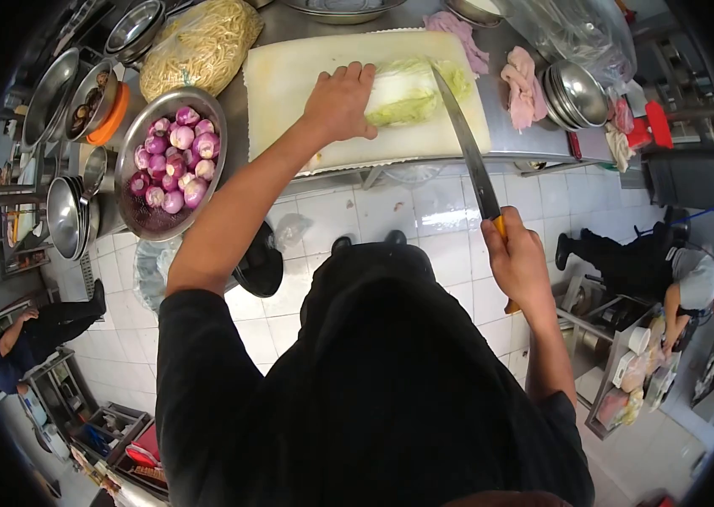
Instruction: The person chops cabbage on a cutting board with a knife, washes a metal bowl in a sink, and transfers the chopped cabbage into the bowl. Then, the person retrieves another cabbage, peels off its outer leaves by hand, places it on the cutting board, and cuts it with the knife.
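Head view: a person in black works at a steel table [534,145], both bare hands in sight.
Right hand: the right hand [516,264] is clenched around the yellow-brown handle of a long steel-bladed knife [468,152].
Knife line: its long axis runs away from the body, leaning slightly left, tip pointing to the table's far side; the blade crosses over the leafy part, contact unclear.
Left hand: the left hand [340,101] clasps the cabbage's left end, thumb on the near side, fingers beyond.
Cabbage: a pale green-and-white, elongated cabbage [408,95] lies lengthwise left to right on a white rectangular cutting board [281,76], frilly leaves pointing right.
Left of board: peeled purple onions [175,160] fill an oval-looking steel bowl [125,173].
Farther off: a clear bag of yellowish strips [201,51], left; crumpled pink cloth [523,89], right.
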